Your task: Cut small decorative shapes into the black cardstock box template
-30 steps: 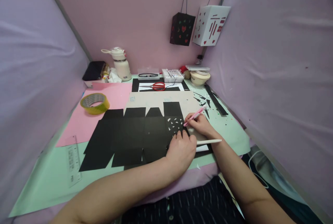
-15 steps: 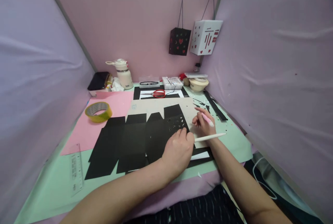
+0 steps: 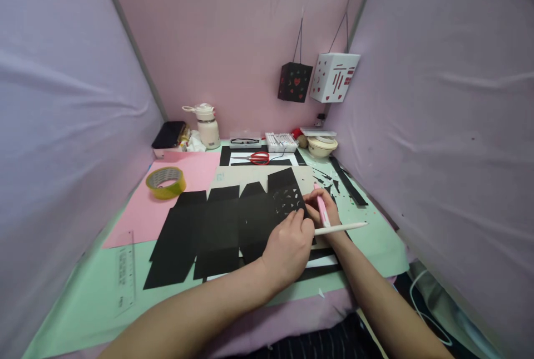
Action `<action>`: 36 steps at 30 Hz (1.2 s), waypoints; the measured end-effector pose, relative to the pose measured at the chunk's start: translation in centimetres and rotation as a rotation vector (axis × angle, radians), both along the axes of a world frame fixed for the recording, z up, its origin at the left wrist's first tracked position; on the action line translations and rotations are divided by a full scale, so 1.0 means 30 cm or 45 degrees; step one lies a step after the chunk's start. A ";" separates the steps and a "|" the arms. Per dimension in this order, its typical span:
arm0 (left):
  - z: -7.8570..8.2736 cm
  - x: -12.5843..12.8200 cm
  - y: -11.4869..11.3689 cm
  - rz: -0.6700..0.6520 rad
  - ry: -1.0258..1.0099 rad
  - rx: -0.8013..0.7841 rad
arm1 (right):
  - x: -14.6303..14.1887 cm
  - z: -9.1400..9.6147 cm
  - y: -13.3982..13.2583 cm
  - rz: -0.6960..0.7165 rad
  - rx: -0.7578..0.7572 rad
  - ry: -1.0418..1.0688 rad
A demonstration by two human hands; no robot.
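Observation:
A large black paper sheet (image 3: pixel 217 225), cut into joined panels with tabs, lies flat on a beige board (image 3: pixel 250 175). Its right panel carries several small cut-out holes (image 3: pixel 288 202). My left hand (image 3: pixel 287 247) rests on the sheet just below those holes, fingers curled and pressing the paper down. My right hand (image 3: pixel 323 208) sits at the panel's right edge, closed around a pink craft knife (image 3: pixel 321 206) that points up and away. A white pen-like tool (image 3: pixel 340 229) lies under my right wrist.
A yellow tape roll (image 3: pixel 166 182) sits on pink paper (image 3: pixel 142 208) at left, a clear ruler (image 3: pixel 125 270) lies near the front. Red scissors (image 3: pixel 255 157), a marker box (image 3: pixel 281 141), a bowl (image 3: pixel 321 146) and a white jug (image 3: pixel 207 125) line the back. Two paper lanterns (image 3: pixel 317 78) hang above.
The view tilted up. My right hand turned the pink knife from lying across the panel to pointing upward, moved away to the right, then came back to the panel's edge. My left hand stayed put.

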State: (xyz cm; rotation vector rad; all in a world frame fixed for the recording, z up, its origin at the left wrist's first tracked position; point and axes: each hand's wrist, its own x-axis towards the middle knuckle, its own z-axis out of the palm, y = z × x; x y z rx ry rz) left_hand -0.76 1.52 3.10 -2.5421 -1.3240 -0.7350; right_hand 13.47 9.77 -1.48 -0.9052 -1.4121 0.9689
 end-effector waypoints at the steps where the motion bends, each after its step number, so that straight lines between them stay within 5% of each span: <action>1: -0.002 0.001 0.000 -0.002 0.003 0.001 | 0.000 0.002 -0.001 -0.021 -0.002 -0.014; 18: -0.012 0.004 -0.001 -0.009 0.010 0.017 | -0.011 0.007 -0.010 -0.030 0.009 -0.027; 28: 0.069 -0.017 0.005 0.044 -0.207 -0.609 | -0.007 0.027 -0.026 0.100 -0.087 0.049; 36: 0.071 -0.026 0.023 0.025 -0.485 -0.783 | -0.001 0.026 -0.017 0.048 -0.040 -0.126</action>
